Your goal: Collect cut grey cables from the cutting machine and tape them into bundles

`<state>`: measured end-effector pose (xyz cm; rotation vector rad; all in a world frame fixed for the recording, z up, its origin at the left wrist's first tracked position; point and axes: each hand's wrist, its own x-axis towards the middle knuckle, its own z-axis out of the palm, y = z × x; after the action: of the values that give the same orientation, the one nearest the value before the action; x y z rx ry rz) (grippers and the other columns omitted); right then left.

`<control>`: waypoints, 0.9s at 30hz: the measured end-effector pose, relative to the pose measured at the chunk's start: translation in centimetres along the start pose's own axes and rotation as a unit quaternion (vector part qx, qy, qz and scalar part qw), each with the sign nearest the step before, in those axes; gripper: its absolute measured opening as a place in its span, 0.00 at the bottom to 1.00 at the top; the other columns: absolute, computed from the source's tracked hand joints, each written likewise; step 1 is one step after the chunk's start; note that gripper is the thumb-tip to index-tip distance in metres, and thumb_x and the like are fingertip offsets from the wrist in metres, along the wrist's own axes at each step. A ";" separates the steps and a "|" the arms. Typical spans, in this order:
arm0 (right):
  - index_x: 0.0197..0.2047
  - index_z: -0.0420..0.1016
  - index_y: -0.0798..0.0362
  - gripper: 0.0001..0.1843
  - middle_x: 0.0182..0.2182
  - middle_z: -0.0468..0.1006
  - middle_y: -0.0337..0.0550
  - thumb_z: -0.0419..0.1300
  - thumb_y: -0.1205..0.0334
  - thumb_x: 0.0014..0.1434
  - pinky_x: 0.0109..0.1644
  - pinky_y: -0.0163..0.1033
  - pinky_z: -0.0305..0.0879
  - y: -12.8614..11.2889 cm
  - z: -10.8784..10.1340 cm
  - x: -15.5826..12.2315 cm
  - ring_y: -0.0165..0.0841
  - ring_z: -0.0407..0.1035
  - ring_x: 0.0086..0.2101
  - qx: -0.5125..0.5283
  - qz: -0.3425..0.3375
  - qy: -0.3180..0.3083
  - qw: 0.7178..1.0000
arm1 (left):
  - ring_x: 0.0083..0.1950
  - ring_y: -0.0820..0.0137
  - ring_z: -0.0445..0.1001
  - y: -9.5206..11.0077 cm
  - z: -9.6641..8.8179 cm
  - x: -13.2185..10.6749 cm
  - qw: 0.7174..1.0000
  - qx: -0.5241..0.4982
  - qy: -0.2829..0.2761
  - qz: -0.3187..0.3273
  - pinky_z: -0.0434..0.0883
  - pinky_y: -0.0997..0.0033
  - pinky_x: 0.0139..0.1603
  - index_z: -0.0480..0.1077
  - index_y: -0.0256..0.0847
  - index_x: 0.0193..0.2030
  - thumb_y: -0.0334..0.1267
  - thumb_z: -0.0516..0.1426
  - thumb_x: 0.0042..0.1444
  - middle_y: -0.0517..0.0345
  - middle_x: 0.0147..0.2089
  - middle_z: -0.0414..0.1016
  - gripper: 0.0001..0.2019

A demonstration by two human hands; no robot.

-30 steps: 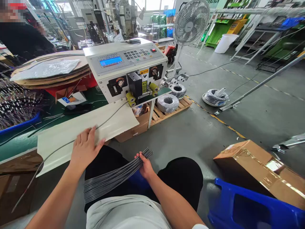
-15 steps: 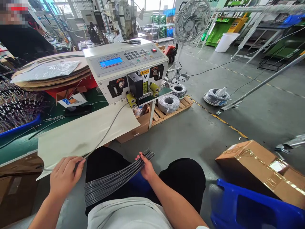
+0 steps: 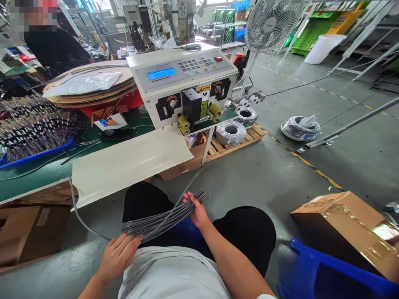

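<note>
A bundle of cut grey cables (image 3: 158,222) lies across my lap. My right hand (image 3: 198,209) grips it close to its right end, where the tips stick out past the fingers. My left hand (image 3: 120,253) is closed on a single grey cable (image 3: 89,227) at the bundle's left end. One part of that cable loops out to the left toward the pale sheet; the other runs up across the bundle, its far end blurred. Ahead stands a white cable-cutting machine (image 3: 187,74) with a blue display and yellow rollers.
A pale curved sheet (image 3: 131,164) slopes from the machine along the green bench. Cable coils (image 3: 230,133) sit on a pallet. At right are a cardboard box (image 3: 339,232) and a blue plastic stool (image 3: 330,270). A fan (image 3: 271,25) stands behind; a person (image 3: 56,47) is at upper left.
My left hand has moved right to the bundle, bringing the single cable off the sheet and away from the machine's rollers. My right hand keeps its grip. The view has shifted left.
</note>
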<state>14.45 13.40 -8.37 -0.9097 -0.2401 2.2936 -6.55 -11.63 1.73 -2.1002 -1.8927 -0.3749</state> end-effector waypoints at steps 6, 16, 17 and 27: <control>0.45 0.79 0.48 0.19 0.43 0.84 0.41 0.72 0.59 0.47 0.50 0.45 0.70 0.1 0.2 -0.1 0.37 0.77 0.40 0.018 -0.003 0.005 1.000 | 0.38 0.72 0.76 -0.6 0.4 -2.5 0.997 -0.009 -0.074 -0.016 0.69 0.71 0.40 0.73 0.46 0.48 0.32 0.56 0.63 0.60 0.37 0.80 0.09; 0.40 0.78 0.49 0.13 0.38 0.83 0.39 0.68 0.62 0.49 0.52 0.45 0.68 -0.1 0.3 -0.4 0.37 0.76 0.40 0.041 0.011 0.004 0.999 | 0.36 0.71 0.75 -1.2 -0.8 -4.9 0.989 -0.006 -0.130 -0.077 0.67 0.70 0.38 0.73 0.44 0.47 0.35 0.53 0.64 0.57 0.35 0.79 0.10; 0.39 0.78 0.49 0.12 0.37 0.83 0.39 0.68 0.62 0.49 0.52 0.45 0.68 -0.1 0.3 -0.4 0.37 0.76 0.40 0.041 0.011 0.005 0.999 | 0.36 0.70 0.75 -1.2 -0.9 -4.9 0.988 -0.006 -0.128 -0.084 0.67 0.70 0.38 0.73 0.43 0.47 0.35 0.53 0.64 0.57 0.35 0.79 0.10; 0.33 0.74 0.48 0.05 0.27 0.76 0.34 0.61 0.67 0.51 0.55 0.44 0.69 0.1 0.5 -0.1 0.33 0.74 0.37 0.090 0.012 -0.070 0.993 | 0.38 0.68 0.76 -1.5 -0.4 -5.0 0.978 0.038 -0.131 -0.159 0.66 0.69 0.37 0.71 0.40 0.43 0.35 0.51 0.65 0.57 0.38 0.79 0.08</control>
<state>14.16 13.27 -7.98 -0.6665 -0.0800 2.3606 -8.58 -16.24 0.29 -1.8723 -2.3644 -0.0918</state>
